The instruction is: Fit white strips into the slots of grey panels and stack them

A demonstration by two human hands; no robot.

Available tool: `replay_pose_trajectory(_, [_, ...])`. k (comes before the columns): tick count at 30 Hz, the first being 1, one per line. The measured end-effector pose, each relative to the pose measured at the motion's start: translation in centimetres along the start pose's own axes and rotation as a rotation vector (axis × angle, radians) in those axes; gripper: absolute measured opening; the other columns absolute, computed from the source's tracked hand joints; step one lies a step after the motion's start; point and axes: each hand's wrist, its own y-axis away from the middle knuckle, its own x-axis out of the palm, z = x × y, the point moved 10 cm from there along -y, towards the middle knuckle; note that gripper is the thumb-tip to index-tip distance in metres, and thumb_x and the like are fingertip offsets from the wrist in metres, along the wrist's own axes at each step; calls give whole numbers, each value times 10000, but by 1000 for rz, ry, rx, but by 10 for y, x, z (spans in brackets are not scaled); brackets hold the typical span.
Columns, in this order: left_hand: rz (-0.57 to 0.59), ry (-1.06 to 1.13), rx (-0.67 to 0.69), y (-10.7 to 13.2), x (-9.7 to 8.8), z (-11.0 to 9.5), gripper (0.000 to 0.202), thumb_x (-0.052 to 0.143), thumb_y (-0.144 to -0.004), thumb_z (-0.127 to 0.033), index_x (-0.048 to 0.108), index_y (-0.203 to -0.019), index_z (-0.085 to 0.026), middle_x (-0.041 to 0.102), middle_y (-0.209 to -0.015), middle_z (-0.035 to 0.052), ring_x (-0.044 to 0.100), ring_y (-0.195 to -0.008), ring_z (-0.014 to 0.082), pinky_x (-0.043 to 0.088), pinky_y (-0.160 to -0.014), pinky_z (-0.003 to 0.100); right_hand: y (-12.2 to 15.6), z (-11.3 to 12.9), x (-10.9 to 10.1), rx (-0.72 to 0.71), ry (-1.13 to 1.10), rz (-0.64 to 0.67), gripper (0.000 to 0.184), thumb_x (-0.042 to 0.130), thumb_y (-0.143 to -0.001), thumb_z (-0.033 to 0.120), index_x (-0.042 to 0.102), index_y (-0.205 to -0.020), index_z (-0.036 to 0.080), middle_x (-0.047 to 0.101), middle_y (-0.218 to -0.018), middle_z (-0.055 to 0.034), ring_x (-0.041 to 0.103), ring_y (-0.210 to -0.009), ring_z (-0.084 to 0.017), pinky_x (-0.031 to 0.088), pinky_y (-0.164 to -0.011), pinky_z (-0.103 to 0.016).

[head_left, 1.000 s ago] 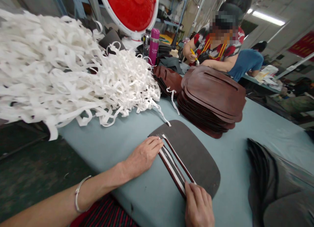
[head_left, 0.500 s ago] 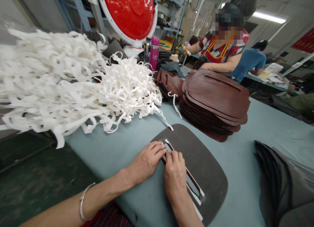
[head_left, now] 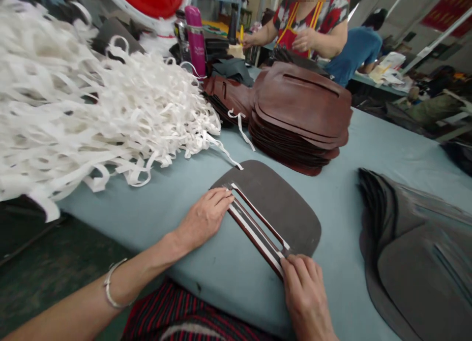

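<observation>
A dark grey, rounded leather piece [head_left: 275, 198] lies on the table before me, with a long slot edged in brown and white tape. Along its near side runs a white strip [head_left: 254, 229] beside a straight brown edge. My left hand [head_left: 204, 215] grips the left end of this edge, fingers together, the thumb mostly hidden. At the opposite end my right hand [head_left: 304, 292] pinches the near right corner, fingers bent over it. A loose white ribbon end [head_left: 239, 166] touches the far edge of the piece.
A large heap of white paper-like strips [head_left: 110, 109] covers the left. Behind the piece is a stack of brown leather panels [head_left: 300, 114]; grey panels [head_left: 416, 252] lie at right. A purple bottle [head_left: 195, 43] stands at the back. Across the table a person [head_left: 306, 26] is working.
My right hand has moved from the slot's left part to its right end. The near edge now shows as a straight brown line, apparently folded. The view has shifted.
</observation>
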Motion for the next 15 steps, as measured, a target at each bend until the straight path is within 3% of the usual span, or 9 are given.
replay_pose_trajectory(3, [3,29,-8,0,1,1,268,451,-950,-169,549,-1198,-147,561,-1234,79,449,-1234,206,409,-1091,401,4,-19,-10,158,-158,-25,132,484,-883,46,548,-933,150,572,-961,-86,484,-924,-206,453,-806,-380])
replay_pose_trajectory(5, [16,41,-3,-1,3,1,266,453,-953,-181,545,-1201,-153,556,-1241,76,445,-1240,203,406,-1093,396,1,-21,-13,191,-242,-62,175,472,-873,16,533,-960,156,576,-1053,-95,483,-1002,-207,447,-870,-394])
replay_pose_trajectory(9, [27,32,-1,-2,4,0,270,449,-955,-184,534,-1210,-161,546,-1255,70,440,-1244,202,401,-1095,393,-3,-18,-6,183,-346,-47,255,423,-874,2,505,-1056,160,568,-1184,-103,462,-1098,-211,434,-906,-395])
replay_pose_trajectory(15, [44,4,-10,-4,1,-3,275,433,-950,-154,525,-1209,-155,544,-1254,72,432,-1246,200,396,-1099,387,0,-11,-4,105,-284,-38,277,420,-857,6,525,-1067,153,608,-1063,-75,492,-987,-186,431,-836,-330])
